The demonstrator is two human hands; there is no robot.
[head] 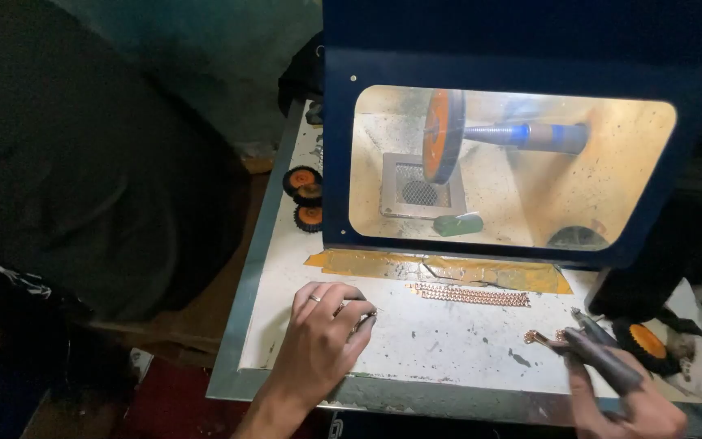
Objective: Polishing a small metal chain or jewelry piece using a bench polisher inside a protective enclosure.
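Note:
My left hand (322, 337) rests on the white worktop (440, 341), with a ring on one finger and its fingertips pinching a small metal piece (361, 313). My right hand (611, 382), fingertips dark and grimy, holds one end of a copper-coloured chain (544, 336) at the worktop's right edge. Another copper-coloured chain (471, 295) lies stretched flat between my hands, just in front of a strip of yellow tape (440, 269). Behind it stands a blue polishing cabinet (522, 57) with a lit window, showing an orange-centred buffing wheel (442, 135) on a spindle.
Inside the cabinet lie a green compound bar (459, 223) and a metal grille (418, 192). Three spare black-and-orange wheels (305, 195) sit left of the cabinet, another (645, 342) at the right. The worktop's metal edge (241, 325) drops to a dark floor at left.

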